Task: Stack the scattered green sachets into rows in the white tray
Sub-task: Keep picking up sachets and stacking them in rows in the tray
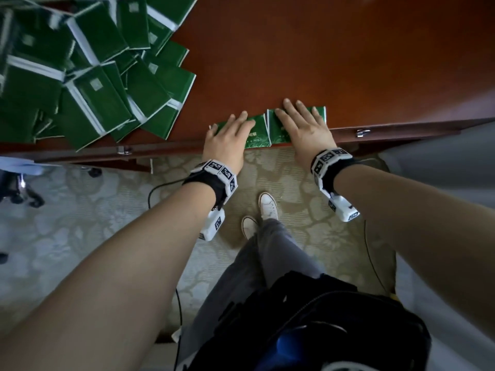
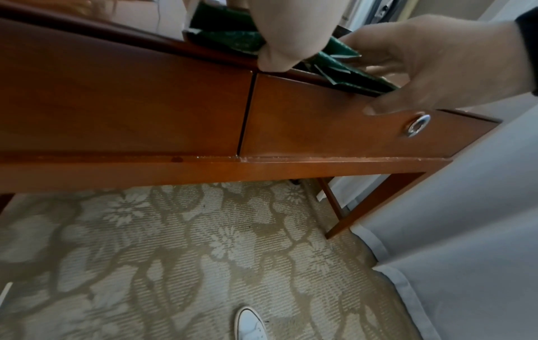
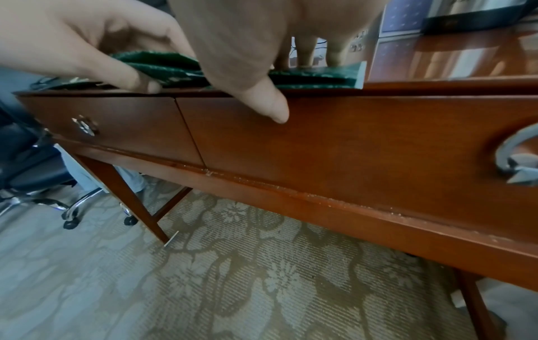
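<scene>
Two small stacks of green sachets lie side by side at the front edge of the wooden table. My left hand presses flat on the left stack. On the right stack my right hand also lies flat with straight fingers. Both thumbs hang over the table's front edge, as the wrist views show. The stacks slightly overhang that edge. A big loose pile of green sachets covers the table's far left. No white tray is in view.
Two drawers with metal ring handles sit under the table edge. An office chair stands on the patterned carpet at the left. A dark box sits far back on the table's right side.
</scene>
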{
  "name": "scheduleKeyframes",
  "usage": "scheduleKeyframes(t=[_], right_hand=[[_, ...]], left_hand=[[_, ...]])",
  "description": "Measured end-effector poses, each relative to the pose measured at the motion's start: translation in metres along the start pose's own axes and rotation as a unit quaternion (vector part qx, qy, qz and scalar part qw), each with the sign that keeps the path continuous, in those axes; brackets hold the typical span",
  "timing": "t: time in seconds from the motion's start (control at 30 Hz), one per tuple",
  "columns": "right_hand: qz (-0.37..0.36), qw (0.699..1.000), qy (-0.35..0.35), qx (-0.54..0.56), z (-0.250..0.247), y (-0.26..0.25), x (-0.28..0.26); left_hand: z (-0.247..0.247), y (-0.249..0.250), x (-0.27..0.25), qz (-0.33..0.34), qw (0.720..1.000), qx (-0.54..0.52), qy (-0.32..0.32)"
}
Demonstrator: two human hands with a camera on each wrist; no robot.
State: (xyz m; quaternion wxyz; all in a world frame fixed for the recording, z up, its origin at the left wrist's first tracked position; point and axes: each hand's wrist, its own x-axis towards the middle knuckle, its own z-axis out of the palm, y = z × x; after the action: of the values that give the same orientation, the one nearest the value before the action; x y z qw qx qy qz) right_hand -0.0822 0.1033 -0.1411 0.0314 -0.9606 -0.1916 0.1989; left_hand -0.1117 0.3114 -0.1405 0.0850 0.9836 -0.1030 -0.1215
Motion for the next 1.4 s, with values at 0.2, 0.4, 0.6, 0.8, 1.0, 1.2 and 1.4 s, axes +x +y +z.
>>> scheduleKeyframes(t=[0.2,0.4,0.6,0.8,1.0,1.2,1.4], right_hand=[[-0.006,0.997,-0.077,-0.008,-0.046,-0.005,-0.004],[-0.015,0.993,-0.105,-0.051,-0.143,-0.013,0.030],[-0.055,0.997,0.033,-0.037,-0.254,-0.056,0.098],[-0.135,0.984,0.096,-0.063,-0.321,-0.143,0.131],[-0.123,0.985,0.104,-0.061,-0.339,-0.228,0.161],[-0.052,0.994,0.095,-0.017,-0.330,-0.309,0.190],[-0.012,0.997,0.078,0.001,-0.331,-0.383,0.214]], left_hand=[[-0.037,0.001,0.005,-0.010,0.997,-0.001,-0.076],[-0.153,-0.020,0.025,-0.063,0.984,0.103,-0.135],[-0.267,-0.061,0.033,-0.133,0.983,0.097,-0.077],[-0.330,-0.118,0.015,-0.174,0.980,0.092,-0.025],[-0.352,-0.206,0.005,-0.172,0.980,0.104,-0.011],[-0.363,-0.315,0.003,-0.136,0.984,0.112,-0.016],[-0.376,-0.408,-0.005,-0.104,0.989,0.104,-0.014]])
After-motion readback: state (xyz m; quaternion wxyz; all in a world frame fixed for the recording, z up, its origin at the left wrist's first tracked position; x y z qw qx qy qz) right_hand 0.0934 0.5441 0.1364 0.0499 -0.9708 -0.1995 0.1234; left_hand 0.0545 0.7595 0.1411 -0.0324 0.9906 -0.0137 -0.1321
